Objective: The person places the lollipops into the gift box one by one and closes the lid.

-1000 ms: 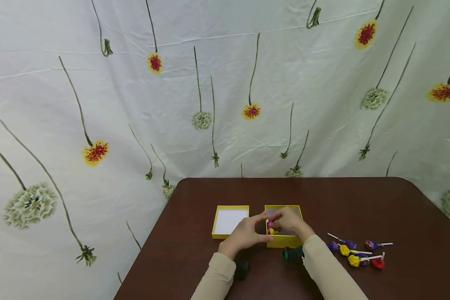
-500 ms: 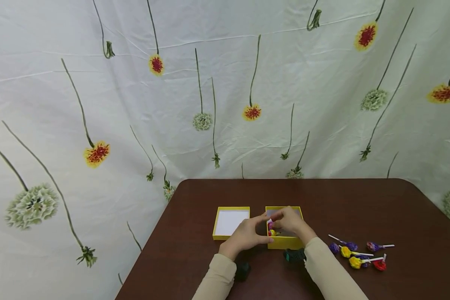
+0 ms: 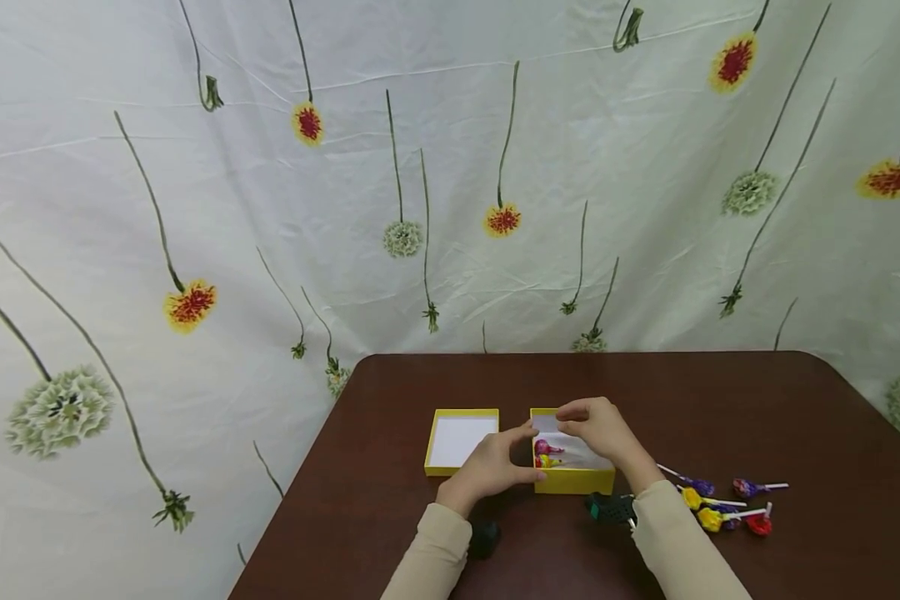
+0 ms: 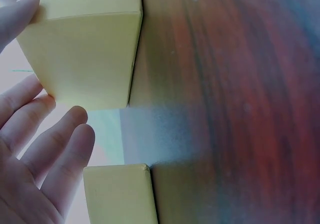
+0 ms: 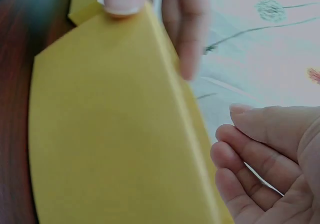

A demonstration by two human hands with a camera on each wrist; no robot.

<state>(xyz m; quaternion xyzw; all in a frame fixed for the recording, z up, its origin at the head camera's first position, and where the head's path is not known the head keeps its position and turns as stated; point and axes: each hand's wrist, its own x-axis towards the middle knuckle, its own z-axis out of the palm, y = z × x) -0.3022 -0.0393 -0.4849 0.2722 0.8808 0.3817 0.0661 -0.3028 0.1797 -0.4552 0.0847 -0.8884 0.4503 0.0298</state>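
Floral cloth (image 3: 450, 167) hangs beyond the dark brown bench (image 3: 720, 400), pale behind red-and-yellow blooms. A yellow box (image 3: 573, 482) stands uncovered before the person, and at nine o'clock from it, just apart, lies a shallow yellow lid (image 3: 461, 442), white inside facing up. Seen from the head, the box shows its contents: a pink lollipop (image 3: 544, 447) and a yellow lollipop (image 3: 547, 462) at its eight o'clock end. From eight o'clock too comes the left hand (image 3: 491, 467), gripping that end, thumb and fingers spread wide across it; its own wrist view adds two fingers standing off the plain yellow wall. Over the box's two o'clock corner hovers the right hand (image 3: 600, 429); the right wrist view shows its fingers loosely curled, holding nothing. At four o'clock, loose lollipops (image 3: 708, 520) in purple, yellow and red lie on the bench; only the head view takes them in.
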